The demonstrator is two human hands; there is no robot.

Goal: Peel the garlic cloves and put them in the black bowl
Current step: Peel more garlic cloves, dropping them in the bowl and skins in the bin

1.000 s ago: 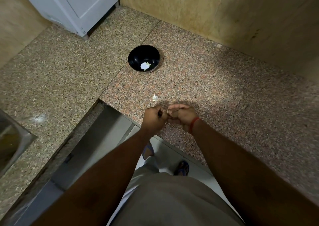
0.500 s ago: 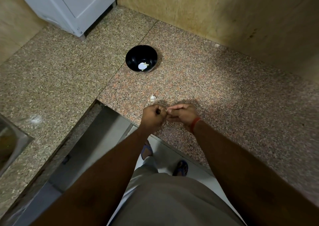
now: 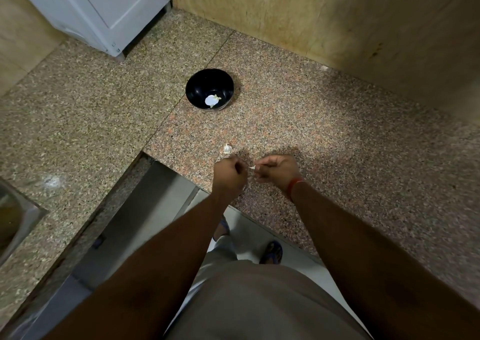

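White papery garlic skin (image 3: 252, 168) is pinched by the curled right hand (image 3: 279, 170); whether the fisted left hand (image 3: 230, 173) holds anything cannot be told. Peeled pale cloves (image 3: 213, 100) are seen inside the round black bowl (image 3: 197, 85) on the speckled granite counter (image 3: 337, 137).

Home kitchen, by the look of it: an L-shaped speckled granite table (image 3: 324, 142) running along beige tiled walls (image 3: 311, 20), with the corner of a steel sink (image 3: 18, 217) set into it at the left edge. A white appliance (image 3: 98, 9) stands on the back left corner, and a black bowl (image 3: 197, 90) holding pale garlic pieces (image 3: 211, 100) sits mid-surface, a loose garlic clove (image 3: 227, 148) nearer the front edge. Below the front edge, a light tiled floor (image 3: 298, 261) and sandalled feet (image 3: 272, 252) of the person standing at it.
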